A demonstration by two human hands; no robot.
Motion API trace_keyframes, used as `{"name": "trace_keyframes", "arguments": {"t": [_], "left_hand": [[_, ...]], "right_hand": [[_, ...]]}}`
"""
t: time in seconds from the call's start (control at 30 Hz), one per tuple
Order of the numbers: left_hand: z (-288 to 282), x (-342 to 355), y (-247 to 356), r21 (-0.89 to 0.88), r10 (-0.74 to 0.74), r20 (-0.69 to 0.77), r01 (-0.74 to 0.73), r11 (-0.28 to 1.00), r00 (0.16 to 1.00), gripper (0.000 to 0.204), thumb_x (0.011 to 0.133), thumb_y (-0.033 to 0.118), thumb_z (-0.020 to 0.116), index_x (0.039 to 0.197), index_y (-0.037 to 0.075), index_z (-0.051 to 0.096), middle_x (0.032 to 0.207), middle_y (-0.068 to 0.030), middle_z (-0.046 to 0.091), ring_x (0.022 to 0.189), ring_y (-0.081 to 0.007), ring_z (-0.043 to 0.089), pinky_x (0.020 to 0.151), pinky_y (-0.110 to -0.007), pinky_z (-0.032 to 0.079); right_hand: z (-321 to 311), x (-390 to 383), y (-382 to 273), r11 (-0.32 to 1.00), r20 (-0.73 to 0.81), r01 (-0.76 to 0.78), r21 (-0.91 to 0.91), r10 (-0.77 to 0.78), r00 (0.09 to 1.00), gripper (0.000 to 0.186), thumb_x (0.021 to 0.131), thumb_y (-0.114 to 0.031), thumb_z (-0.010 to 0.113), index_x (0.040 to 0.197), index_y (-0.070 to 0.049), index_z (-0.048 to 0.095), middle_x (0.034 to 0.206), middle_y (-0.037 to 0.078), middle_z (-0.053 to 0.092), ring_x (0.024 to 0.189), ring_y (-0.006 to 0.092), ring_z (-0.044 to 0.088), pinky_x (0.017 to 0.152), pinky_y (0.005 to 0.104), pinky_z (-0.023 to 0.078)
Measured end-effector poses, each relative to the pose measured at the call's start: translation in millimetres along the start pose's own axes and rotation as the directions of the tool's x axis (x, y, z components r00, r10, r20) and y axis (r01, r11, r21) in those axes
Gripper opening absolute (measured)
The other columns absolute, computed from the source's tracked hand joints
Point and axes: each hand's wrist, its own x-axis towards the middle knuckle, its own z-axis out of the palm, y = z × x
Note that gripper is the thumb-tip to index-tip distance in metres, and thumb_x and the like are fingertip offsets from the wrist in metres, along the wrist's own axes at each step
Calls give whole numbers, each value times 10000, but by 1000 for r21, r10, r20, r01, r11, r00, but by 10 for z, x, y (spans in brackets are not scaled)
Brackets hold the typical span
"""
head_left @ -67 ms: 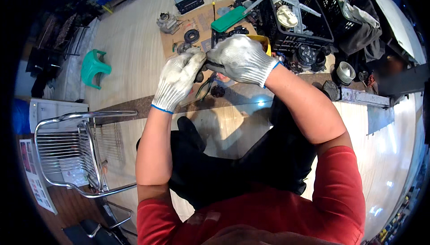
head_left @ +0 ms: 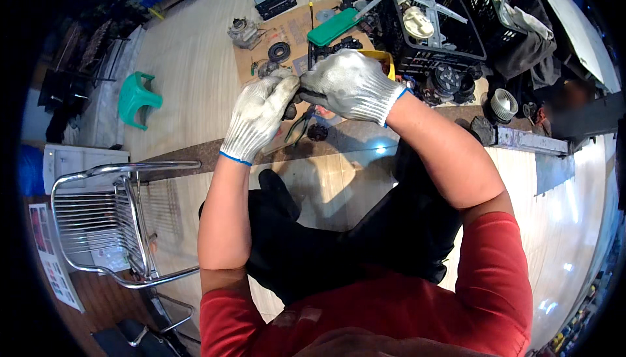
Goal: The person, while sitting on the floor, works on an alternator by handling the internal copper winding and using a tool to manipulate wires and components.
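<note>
Both my hands wear white knitted gloves with blue cuff edges and meet fingertip to fingertip over the cardboard. My left hand (head_left: 259, 112) is closed, its thumb and fingers pinched on something small and dark that I cannot make out. Opposite it, my right hand (head_left: 355, 86) is also closed, fingers bent round toward the same spot; the gloves hide what they grip. Just below the hands lie pliers (head_left: 298, 129) with dark handles and a small dark round part (head_left: 317, 132). A black ring-shaped part (head_left: 279, 52) rests beyond my left hand.
Cardboard (head_left: 261, 63) on the floor carries a metal part (head_left: 244, 33) and a car stereo-like box (head_left: 274, 1). A green-ended tool (head_left: 334, 29) leans by a black crate (head_left: 430, 57). A green stool (head_left: 138, 99) and metal chair (head_left: 98, 220) stand left; a white fan wheel (head_left: 503, 105) sits right.
</note>
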Motion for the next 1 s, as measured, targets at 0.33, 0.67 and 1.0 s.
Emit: {"name": "trace_keyframes", "arguments": {"t": [0.33, 0.67, 1.0], "left_hand": [[-6, -26, 11, -70, -77, 40, 79, 994, 996, 482, 976, 405, 560, 1067, -57, 663, 814, -102, 658, 745, -149, 587, 694, -303, 475], [-109, 21, -69, 26, -29, 195, 24, 999, 980, 450, 975, 380, 577, 1031, -60, 652, 778, -67, 636, 698, -123, 589, 623, -284, 464], [-147, 58, -279, -484, 74, 39, -46, 874, 997, 409, 969, 354, 610, 1023, -50, 624, 842, -96, 657, 722, -145, 580, 692, -279, 474]], "right_hand": [[-27, -39, 245, 982, 0, 64, 175, -65, 998, 295, 736, -146, 729, 1026, -123, 686, 833, 114, 695, 823, 301, 699, 718, 416, 562], [-184, -63, 391, 953, -31, -9, 304, 19, 999, 200, 869, -203, 651, 1028, -95, 706, 865, 169, 700, 788, 350, 677, 711, 431, 542], [-205, -7, 335, 905, 85, -173, 388, 152, 985, 427, 910, -337, 620, 1180, -11, 670, 980, 248, 682, 901, 374, 674, 810, 409, 532]]}}
